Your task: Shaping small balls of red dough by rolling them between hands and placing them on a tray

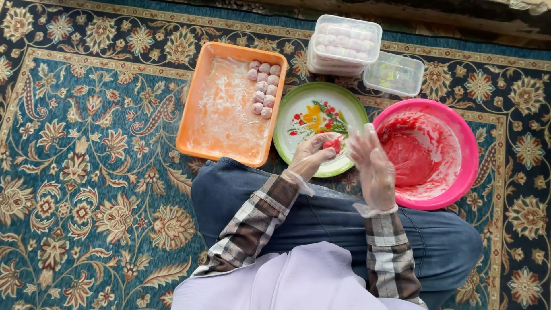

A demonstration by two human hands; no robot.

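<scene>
My left hand (310, 156), in a clear plastic glove, is closed on a small red ball of dough (332, 144) over the near rim of a round flowered plate (298, 109). My right hand (372, 163), also gloved, is held open just to the right of it, fingers spread, beside the pink bowl (466, 143) of red dough (407, 161). An orange tray (198, 106) at the left carries several pale pink coated balls (263, 89) in its far right corner.
A lidded clear plastic box (344, 45) filled with pale balls and a smaller clear box (395, 73) stand beyond the plate. Everything rests on a patterned blue carpet (86, 172). My knees in blue jeans (321, 218) are below the plate.
</scene>
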